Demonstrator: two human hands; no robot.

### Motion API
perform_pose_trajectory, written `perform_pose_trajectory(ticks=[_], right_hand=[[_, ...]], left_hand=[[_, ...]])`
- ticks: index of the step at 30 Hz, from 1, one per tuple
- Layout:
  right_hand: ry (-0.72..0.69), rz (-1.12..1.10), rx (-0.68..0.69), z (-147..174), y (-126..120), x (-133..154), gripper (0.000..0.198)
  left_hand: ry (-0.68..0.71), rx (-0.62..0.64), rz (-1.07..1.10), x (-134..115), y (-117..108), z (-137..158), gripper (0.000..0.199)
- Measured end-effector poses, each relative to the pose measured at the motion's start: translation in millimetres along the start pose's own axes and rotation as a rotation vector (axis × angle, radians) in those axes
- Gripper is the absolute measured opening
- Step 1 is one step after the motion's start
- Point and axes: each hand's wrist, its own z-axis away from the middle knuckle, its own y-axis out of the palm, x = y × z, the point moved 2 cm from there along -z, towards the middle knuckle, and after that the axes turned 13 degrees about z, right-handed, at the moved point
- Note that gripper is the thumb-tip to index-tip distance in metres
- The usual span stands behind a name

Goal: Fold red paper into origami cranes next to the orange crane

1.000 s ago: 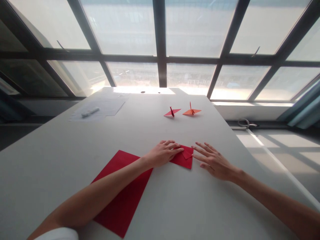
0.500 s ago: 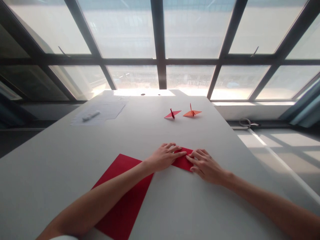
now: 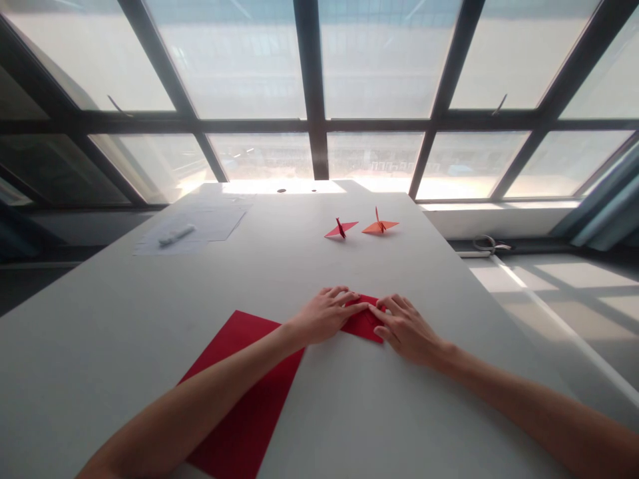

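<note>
A small folded piece of red paper [image 3: 363, 326] lies on the white table between my two hands. My left hand [image 3: 329, 313] rests flat on its left and far part, fingers stretched out, index finger pointing to the right. From the other side my right hand [image 3: 407, 326] presses its fingertips on the paper, index finger extended and thumb apart at the near right edge. The two index fingertips almost meet near the paper's middle. Under my left forearm lies a larger red sheet [image 3: 264, 392], partly hidden by the arm.
Farther back on the table [image 3: 279, 266] stand a red paper crane [image 3: 341, 229] and an orange paper crane [image 3: 380, 227]. Several white sheets [image 3: 219, 223] lie at the far left, with a whitish object [image 3: 176, 235] on them. Windows rise behind the table.
My right index finger has slid left and away from me across the folded paper, closer to my left index fingertip. The left hand stays in place; the view has shifted slightly.
</note>
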Motion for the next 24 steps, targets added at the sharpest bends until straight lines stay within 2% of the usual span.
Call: perform_pose_trajectory(ticks=[6, 10, 15, 19, 21, 24], right_hand=[[0.027, -0.01, -0.021, 0, -1, 1, 0.034], [0.023, -0.007, -0.006, 0, -2, 2, 0.031], [0.018, -0.005, 0.01, 1, -3, 0, 0.03], [0.012, 0.003, 0.005, 1, -3, -1, 0.03], [0.004, 0.008, -0.004, 0, -3, -1, 0.03], [-0.013, 0.025, -0.014, 0, -4, 1, 0.031]], left_hand=[[-0.008, -0.009, -0.027, 2, 6, 2, 0.053], [-0.065, -0.039, -0.015, 6, 5, 4, 0.048], [-0.168, -0.137, 0.038, 22, 0, 5, 0.041], [-0.302, -0.3, 0.092, 39, -1, 3, 0.041], [-0.249, -0.321, 0.149, 39, -1, 2, 0.042], [-0.011, -0.161, 0.232, 32, 2, 0, 0.046]])
